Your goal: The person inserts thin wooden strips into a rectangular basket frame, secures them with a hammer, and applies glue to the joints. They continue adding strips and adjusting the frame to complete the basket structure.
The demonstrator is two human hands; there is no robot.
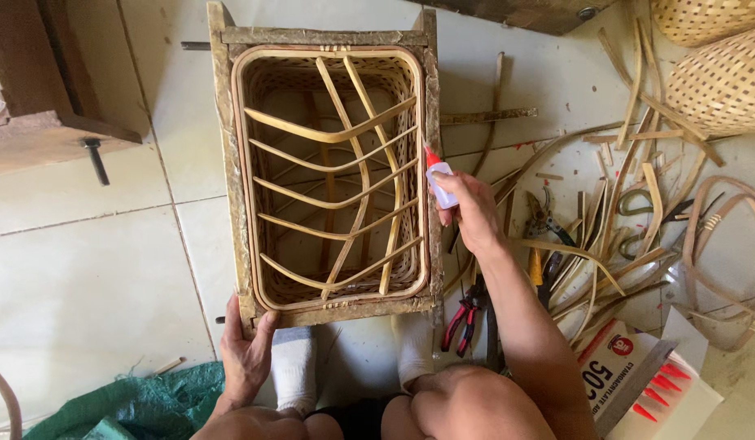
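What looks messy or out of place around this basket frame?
Bamboo strips lie scattered on the floor right of the wooden frame, tangled over pliers and cutters. The basket itself looks intact; the right hand holds a glue bottle at its rim.

A pale tiled floor (92, 269) carries a rectangular woven basket frame (329, 175) at centre, loose bamboo strips (605, 204) and red-handled pliers (463, 318) to the right, a green net (141, 403) at lower left, and a box of glue bottles (638, 383) at lower right.
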